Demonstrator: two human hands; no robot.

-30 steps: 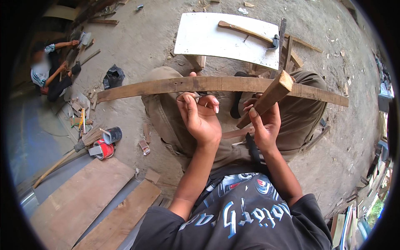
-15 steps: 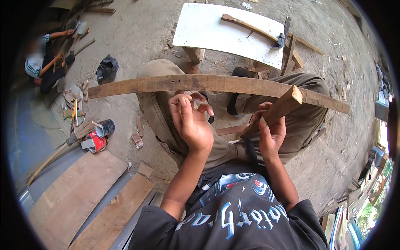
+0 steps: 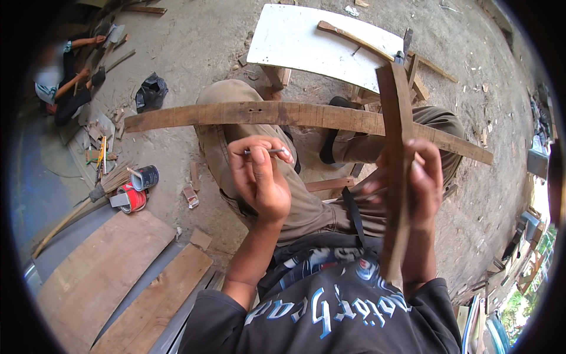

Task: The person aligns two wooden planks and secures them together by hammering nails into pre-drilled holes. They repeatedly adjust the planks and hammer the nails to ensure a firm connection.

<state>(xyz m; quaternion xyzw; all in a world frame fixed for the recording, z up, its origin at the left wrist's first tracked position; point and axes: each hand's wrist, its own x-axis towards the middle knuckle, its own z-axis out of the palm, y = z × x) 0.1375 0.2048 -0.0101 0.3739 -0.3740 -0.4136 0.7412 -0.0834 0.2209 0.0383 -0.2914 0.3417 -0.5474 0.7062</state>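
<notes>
Pinched between the fingertips of my left hand (image 3: pixel 265 189) is a thin dark nail (image 3: pixel 266 151). My right hand (image 3: pixel 428 183) grips a wooden batten (image 3: pixel 396 124), which stands lengthwise in front of my chest and hides part of that hand. A long wooden strip (image 3: pixel 247 112) lies across my knees, crossing behind the batten; neither hand touches it. Beyond my knees, a hammer (image 3: pixel 354 39) rests on a white-topped low bench (image 3: pixel 306 41), its head partly covered by the batten's far end. Another nail (image 3: pixel 356 51) is beside the hammer handle.
To the left are a broom (image 3: pixel 112 182), a red can (image 3: pixel 134 199), a dark can (image 3: pixel 145 177) and a black plastic bag (image 3: pixel 151 91). Wide boards (image 3: pixel 112 265) lie at the lower left. Another person (image 3: pixel 59 82) sits at the far left. Wood scraps dot the floor.
The batten in my right hand has swung from slanting away to lengthwise before me and come closer. My left hand has shifted slightly left, and the nail now shows clearly.
</notes>
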